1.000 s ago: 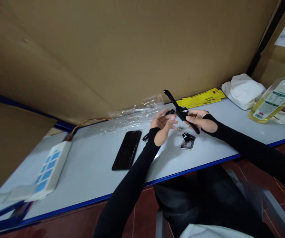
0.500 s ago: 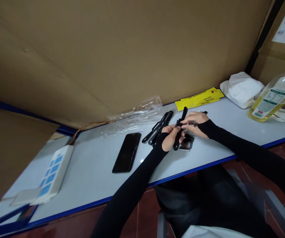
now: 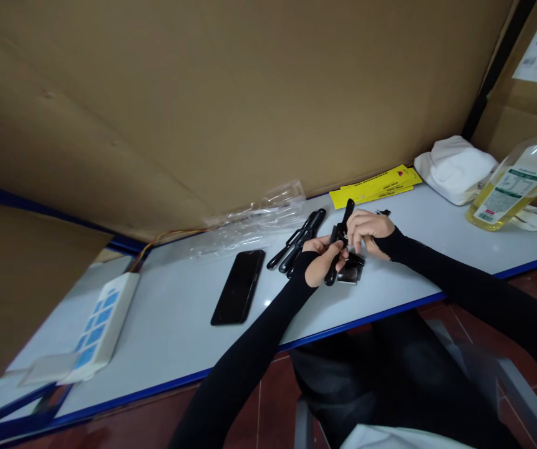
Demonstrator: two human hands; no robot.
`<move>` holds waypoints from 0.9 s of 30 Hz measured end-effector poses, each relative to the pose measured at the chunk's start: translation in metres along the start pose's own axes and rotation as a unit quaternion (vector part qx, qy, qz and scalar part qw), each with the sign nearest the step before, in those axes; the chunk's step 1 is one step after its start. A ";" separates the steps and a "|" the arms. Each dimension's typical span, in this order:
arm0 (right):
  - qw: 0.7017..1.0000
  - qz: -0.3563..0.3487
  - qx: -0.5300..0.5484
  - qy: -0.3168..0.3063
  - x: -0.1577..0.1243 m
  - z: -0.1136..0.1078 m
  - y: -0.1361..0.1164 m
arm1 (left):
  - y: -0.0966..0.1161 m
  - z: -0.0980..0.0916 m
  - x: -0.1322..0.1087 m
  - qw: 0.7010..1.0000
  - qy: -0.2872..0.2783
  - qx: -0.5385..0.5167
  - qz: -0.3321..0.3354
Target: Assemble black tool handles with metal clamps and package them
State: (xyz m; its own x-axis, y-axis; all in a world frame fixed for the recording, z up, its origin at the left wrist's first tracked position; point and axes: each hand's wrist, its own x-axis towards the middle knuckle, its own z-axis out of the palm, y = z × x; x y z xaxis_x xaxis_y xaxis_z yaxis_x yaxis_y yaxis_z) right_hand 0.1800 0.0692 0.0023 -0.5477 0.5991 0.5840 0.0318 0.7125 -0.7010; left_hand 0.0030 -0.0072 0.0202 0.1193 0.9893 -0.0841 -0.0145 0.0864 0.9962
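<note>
My left hand (image 3: 322, 259) is closed around a black spokeshave (image 3: 348, 212), which slants over the table with one handle pointing away and the other toward me. My right hand (image 3: 366, 229) is at the spokeshave's middle, its fingers curled and pinched. A small shiny bit shows by those fingertips; what they grip is too small to name. Just below the hands lie flat dark metal pieces (image 3: 350, 272), partly covered by my fingers. To the left of my left hand, several more black spokeshaves (image 3: 296, 240) rest side by side.
A black phone (image 3: 239, 287) and clear plastic sleeves (image 3: 259, 215) lie leftward, beyond them a white power strip (image 3: 104, 327). Yellow cards (image 3: 375, 185) sit by the cardboard wall. A small black part (image 3: 383, 212), white cloth (image 3: 455, 168) and bottle of yellow liquid (image 3: 506, 193) are rightward.
My right hand has turned, its fingers now more curled over the spokeshave's middle. The left hand and the spokeshave have barely moved.
</note>
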 end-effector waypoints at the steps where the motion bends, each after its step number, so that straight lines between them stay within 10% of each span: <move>1: 1.000 -0.008 -0.003 0.012 -0.001 -0.002 0.001 | 0.001 -0.001 -0.001 1.000 -0.010 0.006 -0.001; 5: 0.995 -0.006 -0.051 0.083 -0.002 -0.007 -0.001 | -0.001 -0.001 -0.001 0.998 0.010 0.018 0.052; 27: 0.999 0.032 -0.039 0.020 -0.001 -0.012 -0.010 | -0.011 -0.001 -0.001 0.993 0.038 0.032 0.104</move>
State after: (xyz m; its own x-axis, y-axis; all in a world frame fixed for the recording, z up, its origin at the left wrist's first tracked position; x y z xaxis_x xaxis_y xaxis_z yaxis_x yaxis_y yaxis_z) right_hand 0.1902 0.0655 0.0136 -0.5092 0.6567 0.5563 0.1309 0.6979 -0.7041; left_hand 0.0022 -0.0090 0.0097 0.0456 0.9911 0.1254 0.0321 -0.1269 0.9914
